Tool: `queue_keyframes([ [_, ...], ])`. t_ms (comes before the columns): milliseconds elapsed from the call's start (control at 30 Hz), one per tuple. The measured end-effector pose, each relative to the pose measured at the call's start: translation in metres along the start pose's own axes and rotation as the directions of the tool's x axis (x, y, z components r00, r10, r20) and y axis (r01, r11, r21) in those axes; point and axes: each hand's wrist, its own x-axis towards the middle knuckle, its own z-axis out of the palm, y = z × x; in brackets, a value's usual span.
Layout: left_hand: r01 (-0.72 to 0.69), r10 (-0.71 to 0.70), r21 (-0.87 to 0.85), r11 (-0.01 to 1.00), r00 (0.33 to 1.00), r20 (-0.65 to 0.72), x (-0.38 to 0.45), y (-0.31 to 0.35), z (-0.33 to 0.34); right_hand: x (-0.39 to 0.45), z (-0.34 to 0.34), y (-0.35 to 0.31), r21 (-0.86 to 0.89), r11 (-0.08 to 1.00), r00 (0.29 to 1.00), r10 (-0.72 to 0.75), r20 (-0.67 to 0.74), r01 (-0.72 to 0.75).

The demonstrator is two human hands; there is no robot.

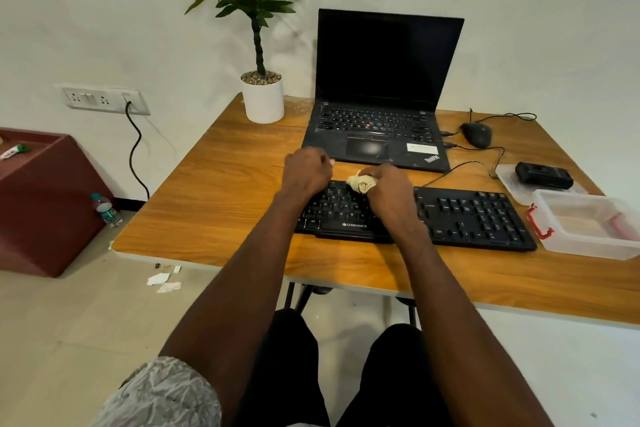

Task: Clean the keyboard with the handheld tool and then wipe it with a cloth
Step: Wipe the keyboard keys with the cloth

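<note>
Head view: my right hand (pixel 389 196) bunches the crumpled beige cloth (pixel 361 183) onto the flat black plastic keyboard (pixel 467 218) mid-desk, wiping keys; my left hand (pixel 306 173), fingers curled over its far-left edge, seemingly steadies it against sliding.

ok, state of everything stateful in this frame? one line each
laptop: lid open, screen dark
keyboard: flat on the table, left part under both hands
cloth: bunched, held on the keys
right hand: grips the cloth
left hand: curled at keyboard's left end, contents unclear
plastic container: open, no lid
wall plug: plugged in
</note>
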Motion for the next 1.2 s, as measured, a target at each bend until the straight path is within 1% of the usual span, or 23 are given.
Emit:
queue_keyframes([
  [33, -0.037, 0.039, -0.023, 0.999, 0.996, 0.076, 0.001, 0.008, 0.004, 0.001, -0.003, 0.008, -0.017, 1.000, 0.999, 0.026, -0.045, -0.027],
  [100, -0.055, 0.044, 0.049, 0.997, 0.980, 0.194, 0.003, 0.016, 0.012, 0.002, -0.015, 0.031, -0.067, 0.989, 0.981, 0.122, -0.154, -0.133],
  [167, -0.034, 0.008, 0.119, 0.992, 0.977, 0.215, 0.004, 0.016, 0.020, 0.004, -0.030, 0.054, -0.077, 0.975, 0.961, 0.188, -0.204, -0.207],
  [200, -0.033, 0.008, 0.118, 0.992, 0.979, 0.202, 0.004, 0.019, 0.023, 0.006, -0.035, 0.062, -0.065, 0.976, 0.962, 0.192, -0.194, -0.208],
  [233, -0.054, 0.033, 0.100, 0.994, 0.981, 0.192, 0.003, 0.023, 0.025, 0.006, -0.038, 0.065, -0.056, 0.979, 0.968, 0.183, -0.169, -0.195],
  [300, -0.143, 0.126, 0.059, 0.988, 0.965, 0.229, 0.000, 0.041, 0.029, 0.005, -0.041, 0.063, -0.046, 0.987, 0.983, 0.145, -0.112, -0.151],
  [367, -0.207, 0.172, 0.100, 0.973, 0.946, 0.276, -0.004, 0.056, 0.033, -0.002, -0.044, 0.055, -0.027, 0.996, 0.994, 0.088, -0.057, -0.090],
  [467, -0.181, 0.129, 0.169, 0.969, 0.951, 0.282, -0.004, 0.061, 0.042, -0.019, -0.054, 0.047, -0.001, 1.000, 0.999, 0.027, -0.017, -0.027],
  [600, -0.142, 0.081, 0.206, 0.968, 0.956, 0.283, -0.003, 0.064, 0.041, -0.047, -0.064, 0.045, -0.051, 0.998, 0.998, 0.041, 0.049, -0.039],
  [733, -0.109, 0.040, 0.231, 0.967, 0.958, 0.284, -0.004, 0.067, 0.040, -0.071, -0.078, 0.044, -0.132, 0.989, 0.976, 0.096, 0.194, -0.071],
  [800, -0.089, 0.018, 0.241, 0.967, 0.960, 0.281, -0.006, 0.071, 0.039, -0.075, -0.089, 0.044, -0.126, 0.988, 0.951, 0.120, 0.284, -0.087],
  [867, -0.072, 0.001, 0.258, 0.963, 0.964, 0.265, -0.010, 0.077, 0.036, -0.075, -0.098, 0.046, -0.047, 0.991, 0.947, 0.133, 0.293, -0.125],
  [967, -0.058, 0.019, 0.239, 0.969, 0.986, 0.163, -0.018, 0.090, 0.035, -0.071, -0.107, 0.054, 0.154, 0.959, 0.955, 0.203, 0.216, -0.239],
  [1033, -0.097, 0.085, 0.162, 0.982, 0.993, 0.079, -0.024, 0.105, 0.040, -0.072, -0.112, 0.059, 0.225, 0.932, 0.948, 0.239, 0.209, -0.284],
  [1100, -0.154, 0.153, 0.063, 0.986, 0.988, 0.023, -0.028, 0.122, 0.045, -0.075, -0.118, 0.066, 0.304, 0.898, 0.942, 0.266, 0.202, -0.319],
  [1133, -0.174, 0.173, 0.020, 0.985, 0.985, 0.015, -0.030, 0.131, 0.047, -0.076, -0.124, 0.068, 0.362, 0.869, 0.939, 0.286, 0.190, -0.338],
  [1200, -0.205, 0.206, -0.018, 0.979, 0.978, 0.025, -0.033, 0.151, 0.053, -0.072, -0.140, 0.079, 0.460, 0.820, 0.939, 0.323, 0.119, -0.340],
])
